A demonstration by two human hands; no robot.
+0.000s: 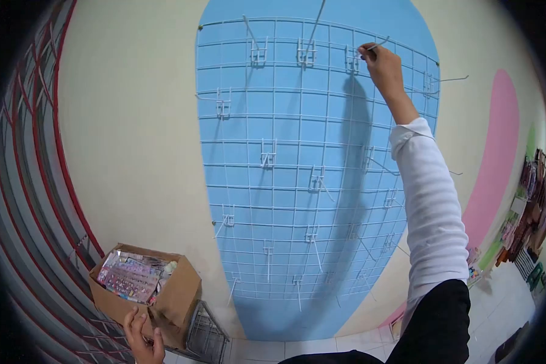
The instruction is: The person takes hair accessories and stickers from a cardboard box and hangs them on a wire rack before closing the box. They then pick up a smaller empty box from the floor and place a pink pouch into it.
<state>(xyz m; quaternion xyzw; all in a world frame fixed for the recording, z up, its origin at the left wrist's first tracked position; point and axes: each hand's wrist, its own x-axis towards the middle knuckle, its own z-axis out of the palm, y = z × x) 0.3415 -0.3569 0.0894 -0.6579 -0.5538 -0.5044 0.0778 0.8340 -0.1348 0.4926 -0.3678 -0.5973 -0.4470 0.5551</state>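
Observation:
My right hand point(384, 68) is raised to the upper right of a white wire grid panel point(285, 115) on the wall. Its fingers are closed around a white metal display hook point(378, 45), close to the hook's bracket on the grid. Down at the lower left, my left hand point(143, 340) has its fingers apart and curved, with nothing in it. It is by the front of an open cardboard box point(179, 291). Inside the box lie several packaged items point(130, 276) in clear plastic, pink and purple.
Several other hooks point(267, 159) stick out from the grid at different heights. A metal wire rack point(206, 333) stands beneath the box. Red-edged folding bars point(48, 151) line the left side. Hanging goods point(528, 206) are at the far right, above a tiled floor point(491, 309).

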